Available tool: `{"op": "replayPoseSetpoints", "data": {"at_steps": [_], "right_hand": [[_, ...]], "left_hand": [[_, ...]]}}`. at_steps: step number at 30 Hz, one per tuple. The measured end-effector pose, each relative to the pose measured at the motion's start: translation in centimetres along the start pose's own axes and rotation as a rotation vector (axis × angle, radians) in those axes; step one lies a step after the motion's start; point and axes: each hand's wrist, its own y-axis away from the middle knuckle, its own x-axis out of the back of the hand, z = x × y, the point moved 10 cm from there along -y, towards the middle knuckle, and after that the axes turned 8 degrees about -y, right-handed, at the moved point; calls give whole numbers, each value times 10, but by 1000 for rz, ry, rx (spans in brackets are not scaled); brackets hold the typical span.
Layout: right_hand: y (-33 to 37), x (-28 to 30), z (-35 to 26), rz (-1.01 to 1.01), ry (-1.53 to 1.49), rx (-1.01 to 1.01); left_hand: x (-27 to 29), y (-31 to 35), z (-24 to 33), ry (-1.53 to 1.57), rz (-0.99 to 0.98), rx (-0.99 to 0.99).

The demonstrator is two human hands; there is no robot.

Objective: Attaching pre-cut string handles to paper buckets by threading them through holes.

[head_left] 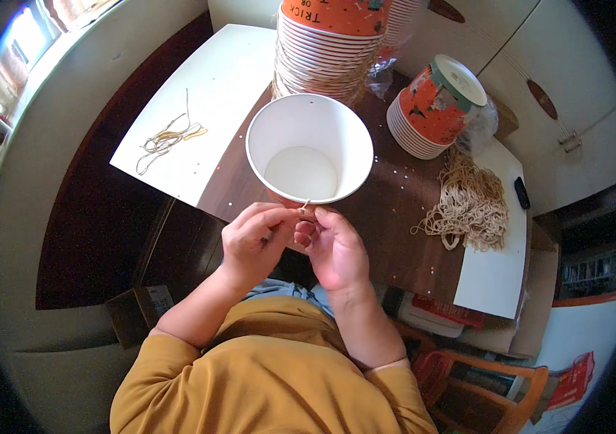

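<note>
A wide paper bucket point(308, 126), white inside, stands at the near edge of the table with its mouth tilted toward me. A short end of pale cord point(306, 205) shows at its near rim. My left hand point(253, 239) pinches the cord between thumb and forefinger against the rim. Close beside it, my right hand point(338, 249) has its thumb and fingertips pressed together at the same spot, its other fingers curled. Both hands meet just below the rim, and the knuckles hide most of the cord.
Behind the bucket rises a tall stack of orange-and-white buckets point(329, 58). To its right lies a shorter tilted stack point(427, 112). A heap of beige cords point(470, 202) is at the right, near a black object point(521, 193). Loose cords point(167, 139) lie at the left.
</note>
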Motion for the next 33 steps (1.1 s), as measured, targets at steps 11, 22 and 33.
{"op": "replayPoseSetpoints", "data": {"at_steps": [11,22,33], "right_hand": [[2,-20,-48,-8,703,216],[22,-67,-80,-52,1535,885],[14,-30,-38,-161,16,-23]], "left_hand": [[0,-7,-26,262,-166,374],[-28,-1,-33,662,-354,627],[-35,-55,11,190,-512,330]]}}
